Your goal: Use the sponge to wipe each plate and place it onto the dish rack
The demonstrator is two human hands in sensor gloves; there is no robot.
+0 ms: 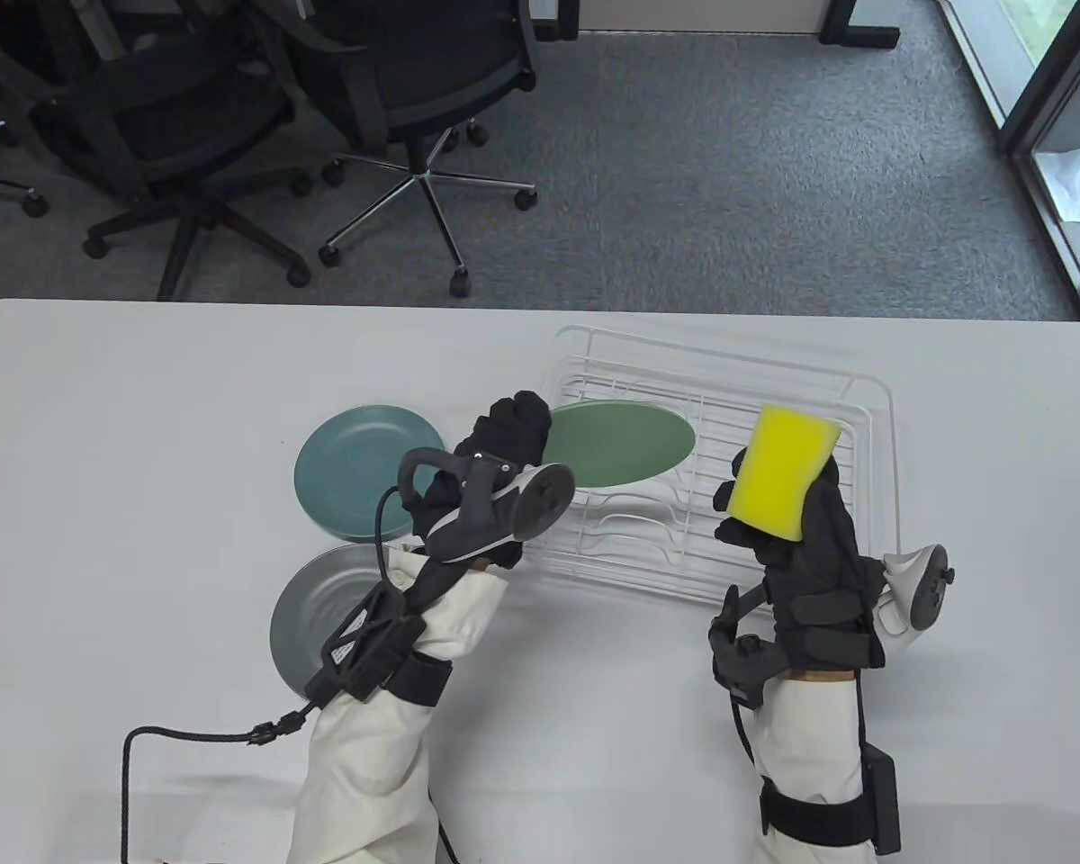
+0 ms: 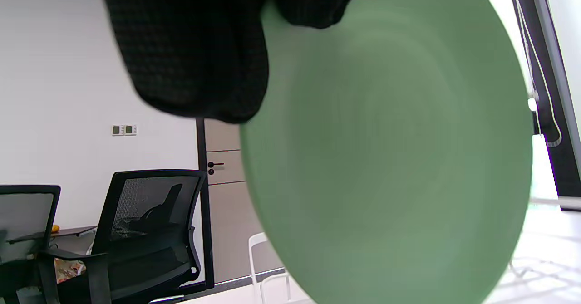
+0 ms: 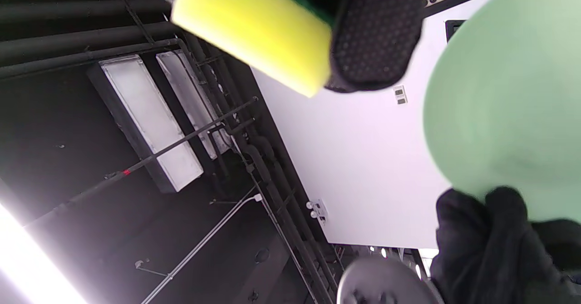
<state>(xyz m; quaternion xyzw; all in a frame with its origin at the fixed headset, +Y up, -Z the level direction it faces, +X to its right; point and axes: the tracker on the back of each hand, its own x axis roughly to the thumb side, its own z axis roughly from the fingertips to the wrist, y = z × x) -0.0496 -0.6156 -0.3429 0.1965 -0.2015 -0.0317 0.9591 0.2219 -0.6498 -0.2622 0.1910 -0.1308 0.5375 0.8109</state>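
My left hand (image 1: 508, 432) grips the left rim of a light green plate (image 1: 621, 443) and holds it tilted over the white wire dish rack (image 1: 873, 450). The left wrist view shows that plate (image 2: 390, 159) close up with my gloved fingers (image 2: 195, 54) over its edge. Right of it, my right hand (image 1: 778, 531) holds a yellow sponge (image 1: 785, 472) upright above the rack's right half; the sponge (image 3: 254, 27) also fills the top of the right wrist view, beside the green plate (image 3: 508, 109). A teal plate (image 1: 351, 468) and a grey plate (image 1: 315, 612) lie flat on the white table (image 1: 126, 468).
Black office chairs (image 1: 414, 81) stand on the grey carpet beyond the table's far edge. A black cable (image 1: 189, 740) trails from my left wrist across the table's front left. A glass door frame (image 1: 1035, 99) runs along the far right.
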